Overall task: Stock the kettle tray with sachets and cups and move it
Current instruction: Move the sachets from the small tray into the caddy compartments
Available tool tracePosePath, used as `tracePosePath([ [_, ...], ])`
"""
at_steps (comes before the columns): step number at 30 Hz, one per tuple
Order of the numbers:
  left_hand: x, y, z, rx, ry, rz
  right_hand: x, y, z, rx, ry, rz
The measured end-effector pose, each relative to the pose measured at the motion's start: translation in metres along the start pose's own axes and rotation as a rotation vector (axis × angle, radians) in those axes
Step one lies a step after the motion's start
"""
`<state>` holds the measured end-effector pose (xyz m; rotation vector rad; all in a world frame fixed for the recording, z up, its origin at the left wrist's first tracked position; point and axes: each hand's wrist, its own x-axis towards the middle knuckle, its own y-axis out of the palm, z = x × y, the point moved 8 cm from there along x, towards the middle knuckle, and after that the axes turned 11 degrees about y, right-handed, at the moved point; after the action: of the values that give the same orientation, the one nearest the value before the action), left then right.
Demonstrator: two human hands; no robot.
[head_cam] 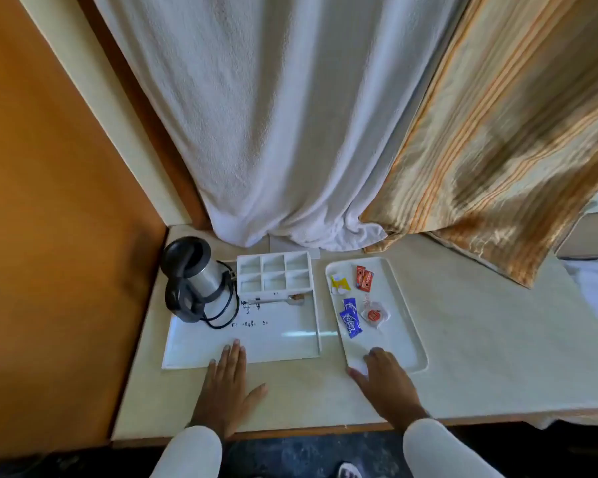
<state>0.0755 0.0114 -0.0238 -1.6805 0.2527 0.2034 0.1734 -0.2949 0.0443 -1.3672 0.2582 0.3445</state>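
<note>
While both hands lie flat and empty, the sachets (351, 317) look light and slippery. Pinch each by an edge. The kettle tray (277, 343) looks stiff; take hold of its rims.

Bare hands (227, 381), long white sleeves (190, 450)

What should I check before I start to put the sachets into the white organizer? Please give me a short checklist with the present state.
1. Organizer compartments empty and open: ok.
2. Sachets within reach on the smaller tray, blue, red, yellow, round one: ok.
3. Left hand free, flat with fingertips on the kettle tray: ok.
4. Right hand free, resting on the smaller tray's near corner: ok.
5. Cups ready: not ok, none visible.
6. Kettle cord clear of organizer: ok, it is looped beside the kettle.
</note>
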Motion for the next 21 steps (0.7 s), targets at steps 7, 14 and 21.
tracePosePath([
  [7, -0.003, -0.001, 0.001, -0.039, 0.022, 0.037, 0.084, -0.044, 0.021, 0.194, 0.072, -0.016],
  [14, -0.005, 0.001, 0.002, -0.069, 0.015, 0.056, 0.131, -0.029, 0.029, 0.109, 0.169, 0.13],
  [21, -0.006, 0.003, 0.0, -0.063, 0.014, 0.037, 0.14, -0.032, 0.026, 0.202, 0.245, 0.221],
])
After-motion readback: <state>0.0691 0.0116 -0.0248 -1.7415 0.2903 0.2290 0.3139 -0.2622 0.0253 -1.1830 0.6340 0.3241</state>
